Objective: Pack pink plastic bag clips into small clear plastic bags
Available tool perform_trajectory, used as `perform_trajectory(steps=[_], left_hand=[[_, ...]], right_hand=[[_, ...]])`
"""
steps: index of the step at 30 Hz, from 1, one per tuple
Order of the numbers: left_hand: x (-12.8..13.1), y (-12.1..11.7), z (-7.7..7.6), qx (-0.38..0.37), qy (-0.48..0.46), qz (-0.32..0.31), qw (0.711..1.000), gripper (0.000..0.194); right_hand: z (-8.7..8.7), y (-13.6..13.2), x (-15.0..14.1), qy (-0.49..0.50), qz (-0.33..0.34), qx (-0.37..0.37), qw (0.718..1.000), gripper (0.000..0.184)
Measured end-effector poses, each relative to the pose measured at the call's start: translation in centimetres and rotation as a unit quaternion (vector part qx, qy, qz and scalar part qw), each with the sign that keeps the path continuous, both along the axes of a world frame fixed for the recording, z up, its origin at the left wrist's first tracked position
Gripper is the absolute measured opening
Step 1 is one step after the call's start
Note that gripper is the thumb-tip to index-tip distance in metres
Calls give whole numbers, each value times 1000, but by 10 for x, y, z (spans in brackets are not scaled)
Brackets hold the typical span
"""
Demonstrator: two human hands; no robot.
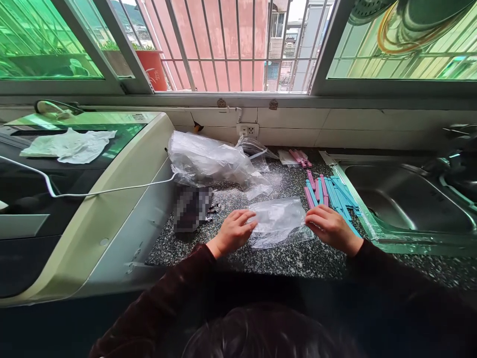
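Note:
A clear plastic bag (pixel 278 215) is stretched between my two hands, just above the speckled counter. My left hand (pixel 235 229) pinches its left edge between thumb and fingers. At the opposite edge, my right hand (pixel 330 226) is closed on the bag's corner. More clear plastic lies directly beneath it. Beyond my right hand rests a loose pile of flat blue strips (pixel 339 196) with pink strips (pixel 316 189) among them. A large crumpled clear plastic bag (pixel 212 156) holding paler plastic lies behind, toward the wall.
The sink (pixel 410 199) with its taped green-tinted edge is on the right. A washing machine (pixel 130 199) stands at left with a white cloth (pixel 70 144) on top. A white cord (pixel 112 192) crosses it. Small packets of pink strips (pixel 300 158) lie below the wall socket (pixel 248 130)'s right.

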State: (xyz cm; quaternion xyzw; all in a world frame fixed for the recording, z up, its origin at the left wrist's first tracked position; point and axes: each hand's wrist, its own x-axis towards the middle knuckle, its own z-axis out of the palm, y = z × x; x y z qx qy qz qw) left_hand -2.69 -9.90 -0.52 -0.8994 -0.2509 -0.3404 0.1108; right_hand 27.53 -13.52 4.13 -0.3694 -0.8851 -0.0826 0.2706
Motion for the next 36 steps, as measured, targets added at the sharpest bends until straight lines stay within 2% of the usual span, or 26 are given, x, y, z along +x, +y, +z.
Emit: perform_trajectory(steps=[8,14,17,19,20,23,26,31,36], left_hand=[[5,-16,-19,-81,66,-32,994,20],[-5,-18,-15,-164,24,-48,985,35],[-8,2,-9,-169,-22,30,985,30],[-6,21,-7,-165,-15,99,981,23],[-4,31,-7,-163,2,114,980,21],[4,53,-9,-159,56,117,979,18],[8,62,-15,-165,63,122,977,15],[2,66,-25,-188,-14,134,973,16],[-3,65,-25,-216,-51,149,964,13]], right_hand=[[-22,-23,0,-18,-10,-45,999,16],[-23,-23,9,-41,2,-110,993,13],[-16,-7,13,-23,-13,-118,993,13],[-15,13,12,-8,-40,-87,995,15],[-15,24,11,-15,-53,-77,996,16],[-22,56,8,-65,-82,-62,993,20],[-34,74,9,-127,-80,-56,987,24],[-47,78,17,-158,-70,-61,983,27],[-45,79,17,-132,-77,-62,986,26]])
